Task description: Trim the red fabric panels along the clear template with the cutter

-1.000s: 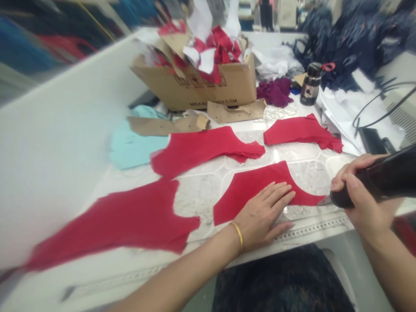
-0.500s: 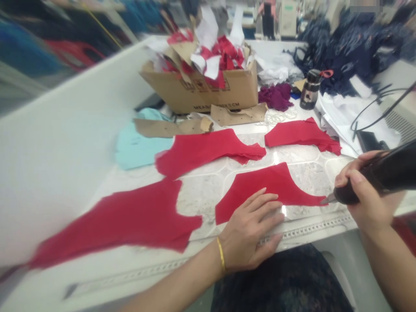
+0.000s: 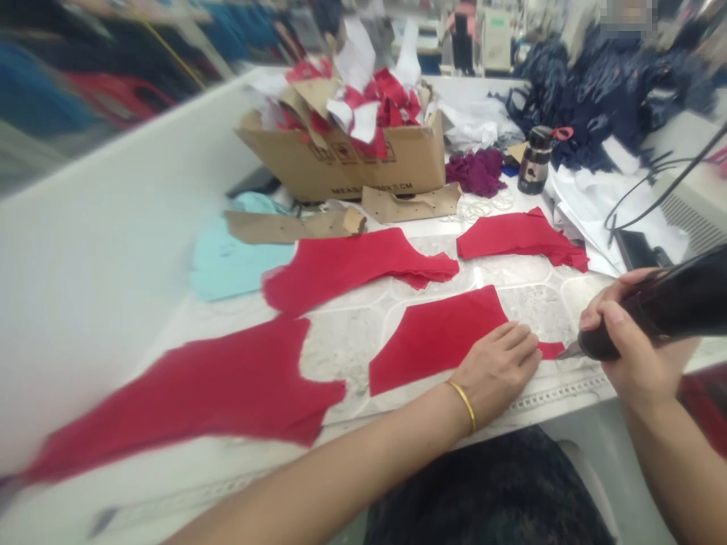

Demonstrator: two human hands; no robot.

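In my right hand (image 3: 630, 341) is a black handheld power tool (image 3: 675, 303), fingers wrapped around its body. Its pointed metal tip (image 3: 572, 350) meets the narrow right end of a red fabric piece (image 3: 437, 337). My left hand (image 3: 500, 371), with a gold bracelet at the wrist, bears down on that narrow end just left of the tip. The left fingers are bent and close together, their tips partly hidden. Other cut red fabric pieces lie around: one at the left (image 3: 198, 378), one behind (image 3: 341, 269) and one at the back right (image 3: 522, 238).
A cardboard box (image 3: 369, 170) of scraps stands at the back, with brown pattern strips (image 3: 412, 203) and light blue fabric (image 3: 238, 261) before it. A dark bottle (image 3: 535, 163) and cables (image 3: 641, 204) are at the right. A measuring tape (image 3: 560, 395) runs along the front edge.
My left hand has slid right along the red fabric to its narrow end, and its spread fingers have drawn together. The tool's tip stays at that end. The view has shifted slightly.
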